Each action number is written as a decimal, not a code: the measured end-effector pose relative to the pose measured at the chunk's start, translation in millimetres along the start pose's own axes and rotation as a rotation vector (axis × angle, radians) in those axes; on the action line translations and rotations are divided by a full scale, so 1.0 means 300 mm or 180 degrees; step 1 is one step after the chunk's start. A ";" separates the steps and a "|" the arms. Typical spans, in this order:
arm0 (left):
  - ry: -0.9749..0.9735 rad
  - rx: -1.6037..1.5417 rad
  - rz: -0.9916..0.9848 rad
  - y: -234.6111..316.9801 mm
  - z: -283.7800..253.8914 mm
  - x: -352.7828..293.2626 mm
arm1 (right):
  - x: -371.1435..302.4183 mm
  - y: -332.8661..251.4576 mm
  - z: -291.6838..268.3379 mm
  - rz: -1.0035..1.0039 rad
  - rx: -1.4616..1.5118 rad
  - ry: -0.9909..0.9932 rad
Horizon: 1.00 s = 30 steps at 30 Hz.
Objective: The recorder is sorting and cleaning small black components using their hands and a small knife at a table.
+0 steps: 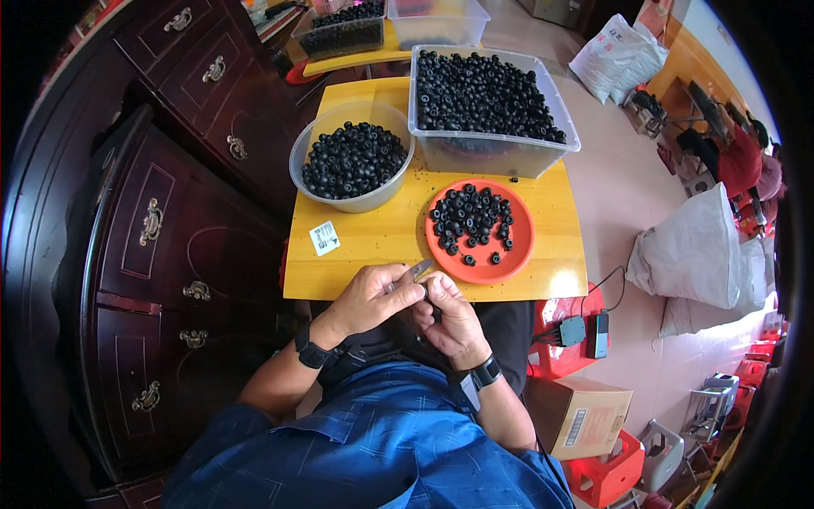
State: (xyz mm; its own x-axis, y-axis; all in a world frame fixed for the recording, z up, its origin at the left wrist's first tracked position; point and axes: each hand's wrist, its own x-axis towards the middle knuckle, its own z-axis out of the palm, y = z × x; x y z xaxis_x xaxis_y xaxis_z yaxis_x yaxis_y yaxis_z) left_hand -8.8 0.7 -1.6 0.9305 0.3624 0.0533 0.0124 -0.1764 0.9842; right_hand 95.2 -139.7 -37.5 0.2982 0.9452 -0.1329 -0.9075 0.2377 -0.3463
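Note:
Just in front of the yellow table's near edge, my two hands meet. My left hand (366,303) is closed on a small knife (418,270), whose short grey blade points up and to the right. My right hand (454,321) is closed beside it, the fingers pinched. A dark bit (437,313) shows between its fingers, probably a small black part, mostly hidden. Beyond my hands an orange-red plate (507,270) holds a loose scatter of small black ring-shaped parts (471,212). More such parts fill a round clear tub (298,170) and a large rectangular clear bin (483,153).
A white label (324,238) lies on the yellow table (381,267), with one loose black part near the bin. Dark wooden cabinets (178,254) stand at left. On the right are a red stool (564,335) bearing cabled boxes, a cardboard carton (585,416) and white sacks (687,246).

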 end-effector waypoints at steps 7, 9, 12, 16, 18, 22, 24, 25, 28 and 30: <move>0.0338 0.1158 0.0289 0.092 0.008 -0.002 | 0.013 -0.005 -0.015 0.0192 0.0108 0.0101; 0.0488 0.1729 0.0561 0.109 0.018 0.001 | 0.022 0.006 -0.022 0.0154 0.0190 0.0161; 0.0559 0.1816 0.0511 0.086 0.021 -0.004 | 0.039 0.011 -0.020 0.0208 -0.0055 0.0359; 0.0364 0.1936 0.0434 0.100 -0.009 0.008 | 0.035 0.031 -0.016 0.0408 0.0130 0.0622; 0.0600 0.1882 0.0481 0.127 -0.053 0.038 | 0.042 0.042 -0.062 0.0465 0.0333 0.0439; 0.1579 0.2502 0.0656 0.198 -0.200 0.119 | 0.050 0.044 -0.088 0.0703 0.0912 0.0369; 0.1680 0.2741 0.0559 0.217 -0.235 0.146 | 0.046 0.027 -0.074 0.0722 0.1026 0.0601; 0.1743 0.2753 0.0546 0.214 -0.229 0.146 | 0.049 0.022 -0.079 0.0706 0.1040 0.0598; 0.1193 0.2415 0.0447 0.185 -0.147 0.101 | 0.058 0.012 -0.079 0.0657 0.1078 0.0457; 0.0580 0.2312 0.0029 0.175 -0.065 0.057 | 0.059 0.001 -0.054 0.0537 0.1076 0.0411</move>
State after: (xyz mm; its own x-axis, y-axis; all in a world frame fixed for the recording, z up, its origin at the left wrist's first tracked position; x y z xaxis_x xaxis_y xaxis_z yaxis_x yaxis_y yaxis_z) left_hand 0.7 15.6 54.4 0.8571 0.4928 0.1503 0.3022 -0.7172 0.6279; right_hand 105.0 -126.5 -55.1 0.1518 0.9464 -0.2850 -0.9867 0.1621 0.0125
